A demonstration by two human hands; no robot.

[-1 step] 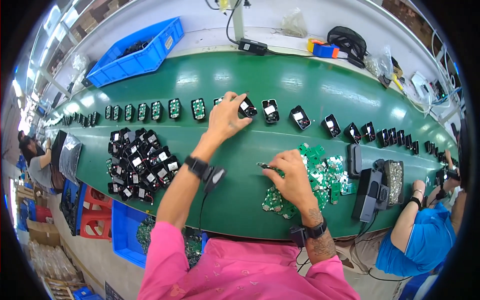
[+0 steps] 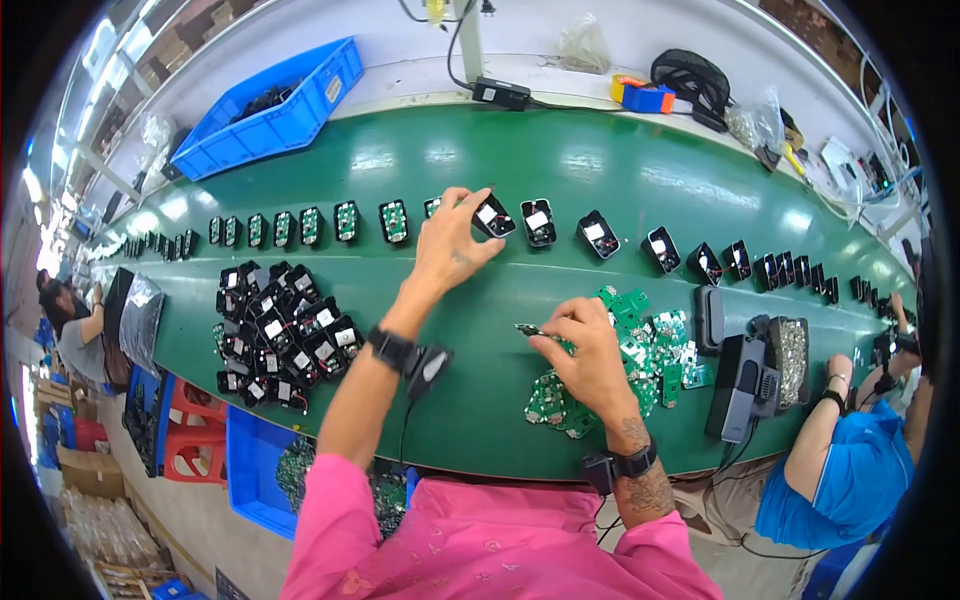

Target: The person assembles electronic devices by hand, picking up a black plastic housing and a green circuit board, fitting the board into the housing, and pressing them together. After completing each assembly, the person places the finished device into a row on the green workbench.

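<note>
My left hand (image 2: 452, 238) grips a small black plastic housing (image 2: 497, 222) in the row across the bench, thumb and fingers on its sides. Inside that housing show a white label and a red wire. My right hand (image 2: 582, 352) pinches a small green circuit board (image 2: 527, 330) above the bench, left of a loose pile of green circuit boards (image 2: 632, 345). To the left of my left hand, several housings in the row hold boards, such as the filled housing (image 2: 394, 221). Right of it stand housings with white labels showing, among them an open housing (image 2: 538, 222).
A heap of black housings (image 2: 285, 335) lies left on the green bench (image 2: 470, 400). Right of the boards stand a dark grey device (image 2: 735, 385) and a tray of small parts (image 2: 792, 360). A blue crate (image 2: 265, 140) sits at the back left. A co-worker in blue (image 2: 840, 470) is at right.
</note>
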